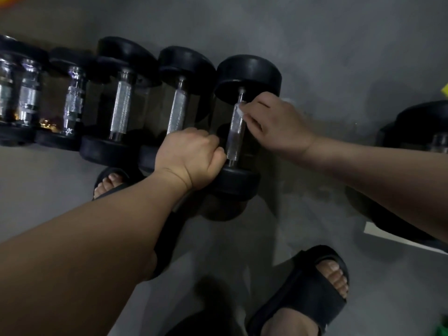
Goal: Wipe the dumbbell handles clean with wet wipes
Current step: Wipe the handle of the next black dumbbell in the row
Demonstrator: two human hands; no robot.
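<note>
Site: grey floor (327, 40), dim light. A row of dumbbells (121, 110) lies side by side, each with black heads and a bright knurled grip. The picture is slightly blurred.

Item under work: the dumbbell (247, 71) at the right end of the row, lying on the floor just beside its neighbour. Its handle (234, 137) runs away from the person, with one head far and one head near.

Right hand (276, 124): reaches in from the right, fingers curled. It pinches a small white wipe (240, 110) and holds it against the upper part of the handle, just below the far head. Only a small part of the wipe shows beyond the fingertips.

Left hand (189, 158): closed into a fist, knuckles up, set at the near end of the dumbbell, just left of the handle's lower end. It touches the near head and covers the lower end of the neighbour's grip. Whether the fist grips anything cannot be told; the fingers are hidden beneath it.

Other items: a black sandal (310, 294) on the right foot, at lower right. A second sandal (112, 184) on the left foot, near the row and partly hidden by the left forearm. One more dumbbell (421, 122) lies apart at the right edge.
</note>
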